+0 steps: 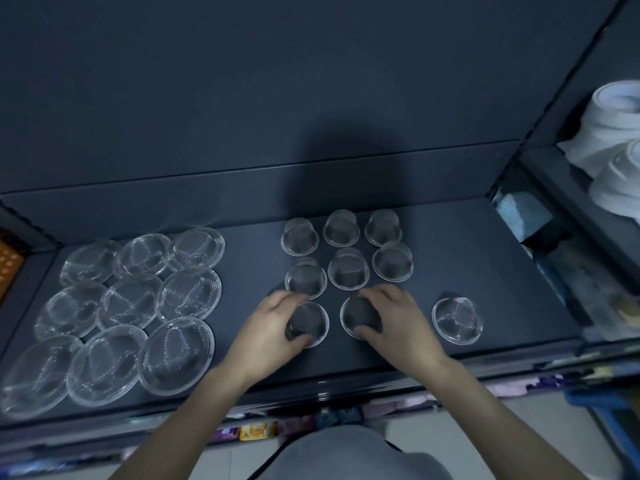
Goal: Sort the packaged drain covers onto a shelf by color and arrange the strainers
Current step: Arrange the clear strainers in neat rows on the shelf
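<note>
On the dark shelf (pixel 242 299), several small cup-shaped mesh strainers (pixel 348 273) stand upside down in rows at centre right. My left hand (pixel 268 327) grips one strainer (pixel 311 322) at the front of the left column. My right hand (pixel 398 317) grips another strainer (pixel 356 315) at the front of the middle column. One more small strainer (pixel 457 320) sits alone to the right, tilted. Several wide flat mesh strainers (pixel 188 294) lie in a three-by-three block on the left part of the shelf.
White rolled items (pixel 616 133) fill a neighbouring shelf at the right. An orange object (pixel 8 268) shows at the far left edge. Coloured packages (pixel 258 430) sit on a lower shelf below the front edge. The back of the shelf holds nothing.
</note>
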`<state>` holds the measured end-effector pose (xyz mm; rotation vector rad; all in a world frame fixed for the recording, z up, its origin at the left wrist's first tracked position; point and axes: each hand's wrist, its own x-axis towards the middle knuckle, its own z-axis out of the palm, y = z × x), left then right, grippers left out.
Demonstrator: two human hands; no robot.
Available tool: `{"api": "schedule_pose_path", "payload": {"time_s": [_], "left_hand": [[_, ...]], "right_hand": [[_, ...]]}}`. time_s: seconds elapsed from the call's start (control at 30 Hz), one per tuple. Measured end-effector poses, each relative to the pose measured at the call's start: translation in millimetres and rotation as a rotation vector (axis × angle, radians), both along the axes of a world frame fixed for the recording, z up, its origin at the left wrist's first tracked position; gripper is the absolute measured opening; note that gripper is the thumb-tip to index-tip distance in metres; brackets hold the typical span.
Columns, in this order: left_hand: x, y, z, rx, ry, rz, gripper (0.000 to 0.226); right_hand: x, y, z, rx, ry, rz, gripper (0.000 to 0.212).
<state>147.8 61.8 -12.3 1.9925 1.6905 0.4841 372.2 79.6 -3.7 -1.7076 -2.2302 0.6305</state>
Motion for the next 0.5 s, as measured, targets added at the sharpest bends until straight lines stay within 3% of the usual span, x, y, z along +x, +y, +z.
{"api": "schedule_pose_path", "payload": {"time_s": [0.23,0.37,0.5], "left_hand": [[0,1,-2,-0.006,-0.027,0.012,0.065],[0,1,-3,-0.022,-0.059,0.033,0.067],[4,2,-3,-0.042,-0.055,0.046,0.069]], "right_hand": [[41,7,9,0.134,-0.072,-0.217,0.056],[77,2,8,-0.031,-0.231,-0.370,0.063],[87,-2,-1,-0.122,-0.156,-0.352,0.069]]}}
